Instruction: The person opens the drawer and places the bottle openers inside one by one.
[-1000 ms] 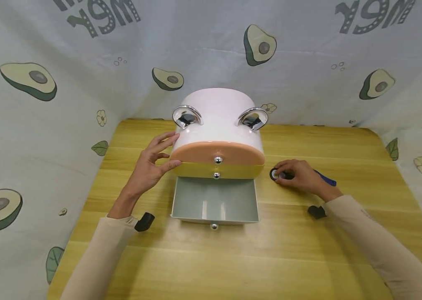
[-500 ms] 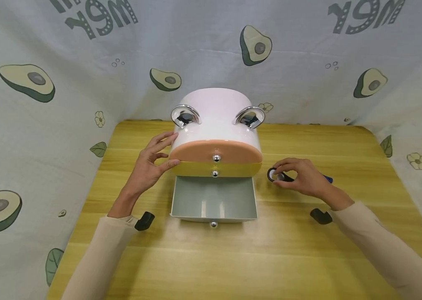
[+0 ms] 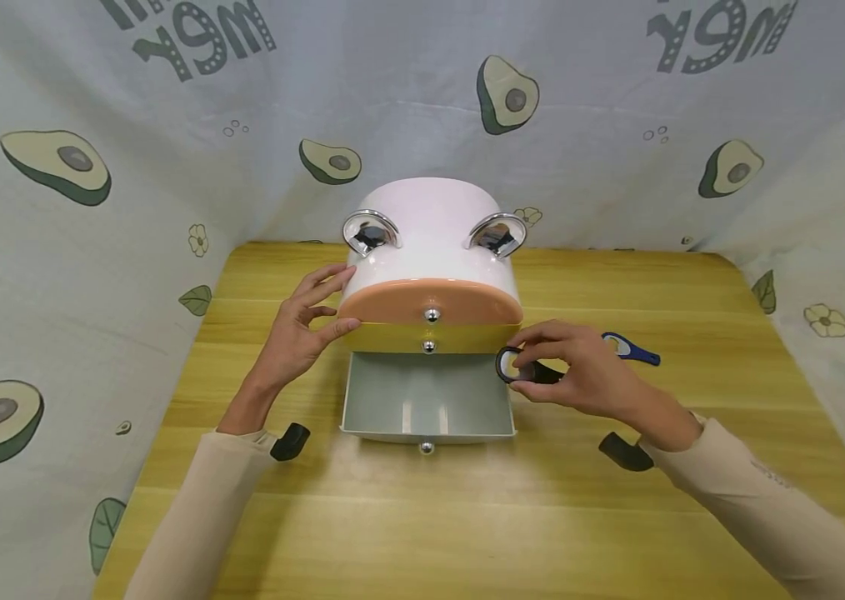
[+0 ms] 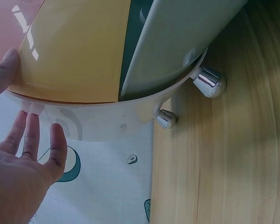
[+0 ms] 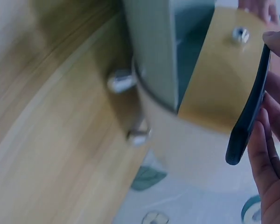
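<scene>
An avocado-print cloth (image 3: 92,250) fills the upper frame and both sides, walling in the wooden worktop (image 3: 422,517), whose lower half lies bare toward the bottom edge. At centre stands a white drawer cabinet (image 3: 433,229) with two chrome handles on top. Its peach and yellow drawers are closed, while the grey bottom drawer (image 3: 428,400) is pulled out toward the lower frame, its inside open from above. A blue bottle opener (image 3: 632,350) lies on the worktop at right of centre, well apart from the cabinet.

The left hand (image 3: 298,333) rests against the cabinet's left side, fingers straight and spread, thumb touching the yellow drawer front; it grips nothing. The right hand (image 3: 580,375), its forearm running in from the lower right, pinches a black opener (image 3: 520,368) between thumb and curled fingers. The opener is lifted off the worktop, its ring end just beside the open drawer's right rear corner.
</scene>
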`<action>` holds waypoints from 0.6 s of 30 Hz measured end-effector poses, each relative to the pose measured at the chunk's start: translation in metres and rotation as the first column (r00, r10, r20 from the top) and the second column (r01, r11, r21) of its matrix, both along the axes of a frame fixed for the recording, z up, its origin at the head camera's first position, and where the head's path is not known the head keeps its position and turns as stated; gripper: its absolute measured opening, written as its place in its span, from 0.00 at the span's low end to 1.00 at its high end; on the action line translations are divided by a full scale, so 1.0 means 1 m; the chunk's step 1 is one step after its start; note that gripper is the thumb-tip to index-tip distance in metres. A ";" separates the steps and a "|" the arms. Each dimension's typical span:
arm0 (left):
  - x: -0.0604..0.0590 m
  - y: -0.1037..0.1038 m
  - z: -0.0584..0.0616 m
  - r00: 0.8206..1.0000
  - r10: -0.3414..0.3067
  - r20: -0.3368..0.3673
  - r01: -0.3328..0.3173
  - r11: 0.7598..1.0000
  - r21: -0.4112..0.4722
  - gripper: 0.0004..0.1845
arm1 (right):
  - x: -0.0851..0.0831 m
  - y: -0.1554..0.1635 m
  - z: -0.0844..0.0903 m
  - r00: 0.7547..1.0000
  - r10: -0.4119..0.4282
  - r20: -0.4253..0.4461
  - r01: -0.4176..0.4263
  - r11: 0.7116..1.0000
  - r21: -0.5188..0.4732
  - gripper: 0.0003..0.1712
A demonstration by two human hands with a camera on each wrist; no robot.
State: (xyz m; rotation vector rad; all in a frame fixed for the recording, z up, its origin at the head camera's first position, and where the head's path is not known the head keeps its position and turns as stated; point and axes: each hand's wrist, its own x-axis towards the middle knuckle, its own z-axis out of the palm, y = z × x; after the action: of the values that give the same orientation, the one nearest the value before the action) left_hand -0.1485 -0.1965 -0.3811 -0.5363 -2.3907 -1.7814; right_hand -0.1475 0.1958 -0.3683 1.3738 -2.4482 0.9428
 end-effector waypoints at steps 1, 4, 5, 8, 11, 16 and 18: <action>0.000 0.000 0.000 1.000 0.000 -0.001 0.000 1.000 -0.003 0.35 | 0.002 -0.006 0.001 1.000 0.016 -0.001 -0.016 1.000 -0.005 0.09; 0.000 -0.001 0.000 1.000 0.002 -0.001 -0.002 1.000 -0.008 0.34 | 0.007 -0.021 0.001 0.999 0.049 0.014 -0.049 0.999 -0.013 0.10; 0.000 0.000 0.000 1.000 0.003 0.000 -0.003 1.000 -0.010 0.34 | 0.008 -0.026 0.001 0.998 0.059 0.016 -0.059 0.998 -0.018 0.10; 0.000 0.000 0.000 1.000 0.007 0.006 -0.007 1.000 -0.009 0.35 | 0.010 -0.038 -0.001 0.996 0.088 0.024 -0.087 0.996 -0.033 0.10; 0.000 -0.001 0.000 1.000 0.010 0.006 -0.010 1.000 -0.010 0.35 | 0.010 -0.049 -0.006 0.993 0.111 0.033 -0.110 0.993 -0.032 0.10; 0.000 -0.001 0.000 1.000 0.005 0.008 -0.005 1.000 -0.006 0.35 | 0.010 -0.061 -0.016 0.991 0.115 0.062 -0.118 0.992 0.044 0.11; 0.000 -0.001 0.001 1.000 0.000 0.007 0.000 1.000 -0.005 0.35 | 0.010 -0.063 -0.019 0.991 0.111 0.072 -0.116 0.990 0.075 0.11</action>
State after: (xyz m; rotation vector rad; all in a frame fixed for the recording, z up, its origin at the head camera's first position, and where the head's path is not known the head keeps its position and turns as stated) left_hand -0.1485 -0.1975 -0.3805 -0.5312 -2.4002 -1.7803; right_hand -0.1373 0.1323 -0.3874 1.5465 -2.5053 0.9405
